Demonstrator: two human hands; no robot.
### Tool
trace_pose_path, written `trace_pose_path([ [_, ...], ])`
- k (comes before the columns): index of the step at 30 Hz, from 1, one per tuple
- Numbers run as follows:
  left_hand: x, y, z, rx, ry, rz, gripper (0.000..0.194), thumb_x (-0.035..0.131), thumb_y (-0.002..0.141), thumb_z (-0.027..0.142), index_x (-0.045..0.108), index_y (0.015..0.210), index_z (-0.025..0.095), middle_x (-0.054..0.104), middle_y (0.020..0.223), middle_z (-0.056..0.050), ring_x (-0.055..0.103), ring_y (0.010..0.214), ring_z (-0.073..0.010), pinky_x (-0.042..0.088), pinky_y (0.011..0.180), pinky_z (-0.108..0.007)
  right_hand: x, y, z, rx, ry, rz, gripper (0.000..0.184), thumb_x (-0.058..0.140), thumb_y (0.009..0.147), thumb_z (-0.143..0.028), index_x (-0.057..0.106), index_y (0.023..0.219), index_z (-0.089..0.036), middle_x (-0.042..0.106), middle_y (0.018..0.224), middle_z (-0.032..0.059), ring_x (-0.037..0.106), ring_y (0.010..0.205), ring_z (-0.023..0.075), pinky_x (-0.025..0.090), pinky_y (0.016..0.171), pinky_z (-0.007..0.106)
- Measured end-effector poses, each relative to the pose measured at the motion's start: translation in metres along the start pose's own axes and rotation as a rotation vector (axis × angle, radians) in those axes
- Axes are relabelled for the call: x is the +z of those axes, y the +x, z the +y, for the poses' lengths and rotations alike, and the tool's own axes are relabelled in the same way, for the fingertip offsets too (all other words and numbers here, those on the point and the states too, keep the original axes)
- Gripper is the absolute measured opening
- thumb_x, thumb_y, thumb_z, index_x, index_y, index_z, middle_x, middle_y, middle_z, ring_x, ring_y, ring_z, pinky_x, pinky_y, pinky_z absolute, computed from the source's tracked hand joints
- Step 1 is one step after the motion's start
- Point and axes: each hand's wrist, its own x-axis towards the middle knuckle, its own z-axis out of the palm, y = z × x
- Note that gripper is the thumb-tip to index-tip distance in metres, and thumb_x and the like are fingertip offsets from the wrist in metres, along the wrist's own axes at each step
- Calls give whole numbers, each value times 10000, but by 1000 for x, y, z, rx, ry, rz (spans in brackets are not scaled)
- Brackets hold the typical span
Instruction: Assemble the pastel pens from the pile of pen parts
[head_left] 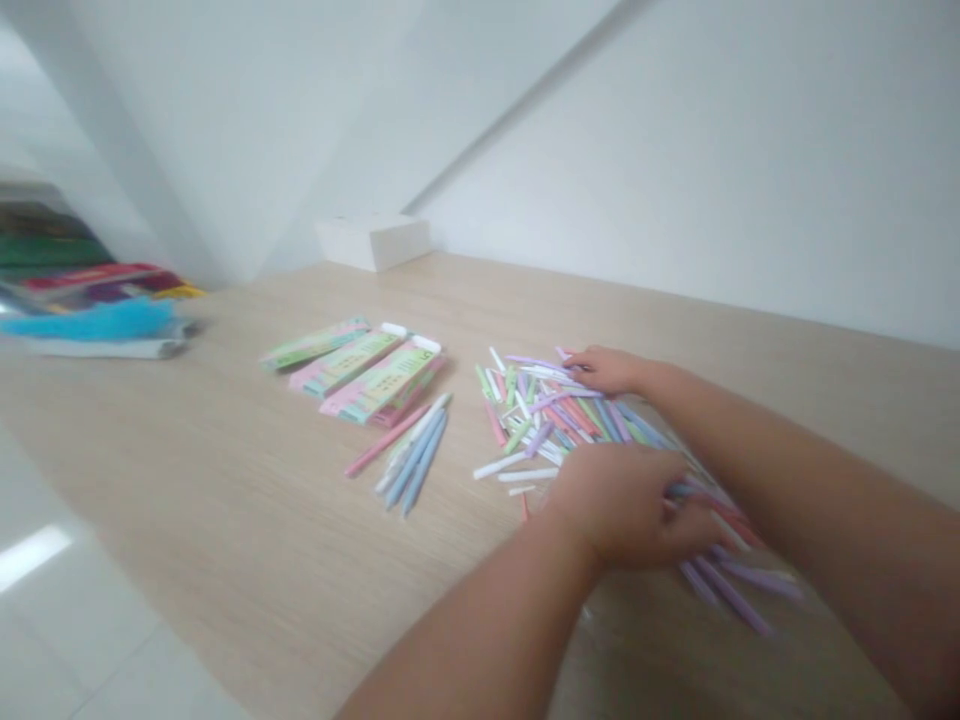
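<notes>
A heap of pastel pens and short pen pieces (536, 425) in purple, green, white, blue and red spreads over the wooden table. My left hand (637, 505) crosses the near side of the heap, fingers curled around some pens (724, 515); the palm hides part of them. Below it, loose purple pens (724, 595) stick out. At the far edge of the heap, my right hand (604, 370) is closed with its fingertips at a purple pen. A separate bunch of blue, white and pink pens (416, 455) lies left of the heap. Beyond that bunch are several pink-and-green pen boxes (382, 380).
A white box (375, 240) stands at the back of the table (247, 470) against the wall. At the far left, a blue fluffy item (97, 320) lies among colourful packages (105, 280). The table's left edge drops to a tiled floor (67, 610).
</notes>
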Motion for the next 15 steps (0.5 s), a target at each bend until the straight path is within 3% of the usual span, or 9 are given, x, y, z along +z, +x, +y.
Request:
trace_pose_path([
  [5, -2, 1, 6, 21, 20, -64, 451, 452, 909, 620, 657, 862, 222, 755, 904, -75, 726, 867, -281, 489, 672, -358, -2, -10, 0, -121, 31, 27, 425, 512, 979, -444, 698, 1281, -210, 688, 1224, 141, 646, 1119, 273, 460, 989, 360],
  [9, -5, 3, 11, 19, 10, -114, 459, 447, 919, 601, 684, 884, 209, 760, 942, -95, 725, 900, -293, 514, 688, -367, 5, -22, -5, -258, 101, -6, 366, 511, 971, -398, 716, 1205, -207, 709, 1202, 123, 634, 1145, 278, 457, 1020, 393],
  [12, -4, 3, 12, 22, 9, -104, 437, 461, 917, 585, 679, 876, 208, 760, 951, -94, 724, 898, -291, 512, 671, -364, 7, -31, -4, -229, 118, 40, 370, 507, 963, -367, 715, 1198, -173, 694, 1194, 155, 624, 1168, 301, 450, 1038, 422],
  [15, -1, 4, 11, 36, 5, -93, 421, 467, 915, 576, 668, 844, 213, 762, 944, -86, 720, 859, -279, 503, 654, -363, 7, -42, -13, -208, 177, 98, 457, 520, 970, -472, 672, 1282, -175, 643, 1300, 170, 580, 1261, 315, 429, 1082, 433],
])
